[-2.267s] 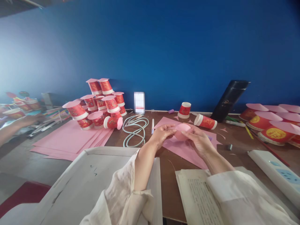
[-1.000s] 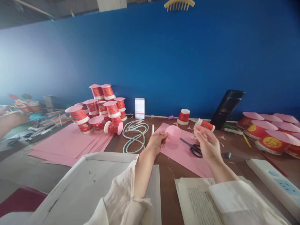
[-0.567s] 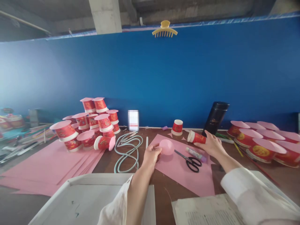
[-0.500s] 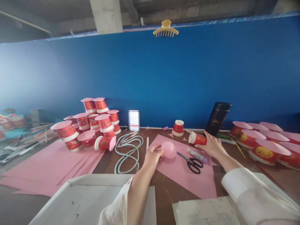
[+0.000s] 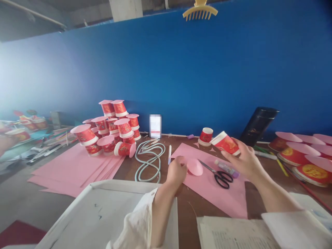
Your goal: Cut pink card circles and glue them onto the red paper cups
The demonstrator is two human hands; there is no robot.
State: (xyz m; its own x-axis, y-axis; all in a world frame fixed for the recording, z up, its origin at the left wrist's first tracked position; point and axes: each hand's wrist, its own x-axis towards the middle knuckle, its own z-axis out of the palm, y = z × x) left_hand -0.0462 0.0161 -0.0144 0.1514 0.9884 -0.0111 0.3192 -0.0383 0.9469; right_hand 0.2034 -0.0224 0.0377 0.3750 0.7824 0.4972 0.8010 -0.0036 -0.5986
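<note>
My right hand (image 5: 245,157) is closed around a red paper cup (image 5: 226,143), tilted above the table with its white rim to the left. With my left hand (image 5: 177,173) I pinch the edge of a round pink paper disc (image 5: 195,167). Beneath the disc lies a pink paper sheet (image 5: 228,202). Black-handled scissors (image 5: 221,178) and a glue stick (image 5: 226,168) rest on that sheet, between my hands. Just behind stands another red paper cup (image 5: 206,136), upright on the table.
Stacked red cups with pink discs (image 5: 124,128) stand left on pink sheets (image 5: 77,169). A coiled cable (image 5: 147,160) and a phone (image 5: 155,126) are at the middle. More disc-topped cups (image 5: 311,173) and a black flask (image 5: 259,126) are right. A white tray (image 5: 111,183) is in front.
My right hand has lifted the cup off the table and tilted it. My left hand still holds the pink disc, now turned at a different angle. The view has shifted slightly.
</note>
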